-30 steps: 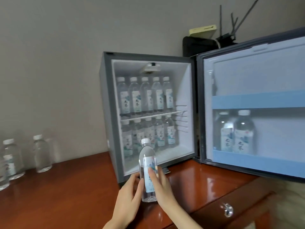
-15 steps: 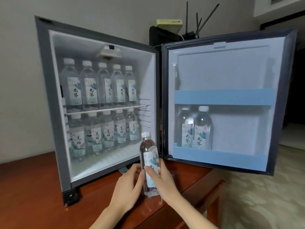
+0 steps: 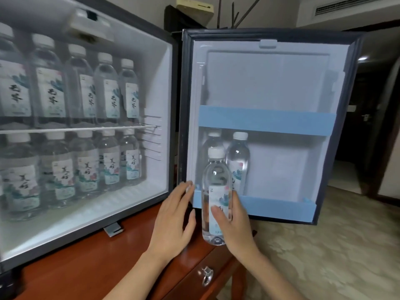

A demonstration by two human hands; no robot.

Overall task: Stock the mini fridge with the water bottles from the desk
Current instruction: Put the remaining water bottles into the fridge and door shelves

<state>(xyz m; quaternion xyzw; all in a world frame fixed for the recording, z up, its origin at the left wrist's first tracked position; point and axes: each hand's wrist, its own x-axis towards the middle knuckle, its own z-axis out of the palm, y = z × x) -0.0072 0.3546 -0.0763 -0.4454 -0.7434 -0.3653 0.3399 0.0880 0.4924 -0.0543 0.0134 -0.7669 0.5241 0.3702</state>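
Observation:
My right hand (image 3: 234, 221) grips a clear water bottle (image 3: 216, 180) with a white cap, upright, in front of the lower door shelf (image 3: 281, 207) of the open mini fridge (image 3: 171, 87). My left hand (image 3: 173, 217) is off the bottle, fingers straight, just left of it near the door's hinge edge. Two bottles (image 3: 238, 156) stand at the left end of that door shelf, one partly hidden behind the held bottle. Inside the fridge, the upper wire shelf (image 3: 86, 128) and the floor each carry a row of several bottles.
The fridge stands on a red-brown wooden desk (image 3: 86, 263) with a metal drawer pull (image 3: 206, 276). The door (image 3: 270, 68) swings out past the desk's right edge over patterned carpet (image 3: 324, 245). A router with antennas (image 3: 194, 7) sits behind the fridge.
The view has closed in on the fridge door. The bottle has risen and moved right to the lower door shelf. My left hand has let go of it; the right hand alone holds it.

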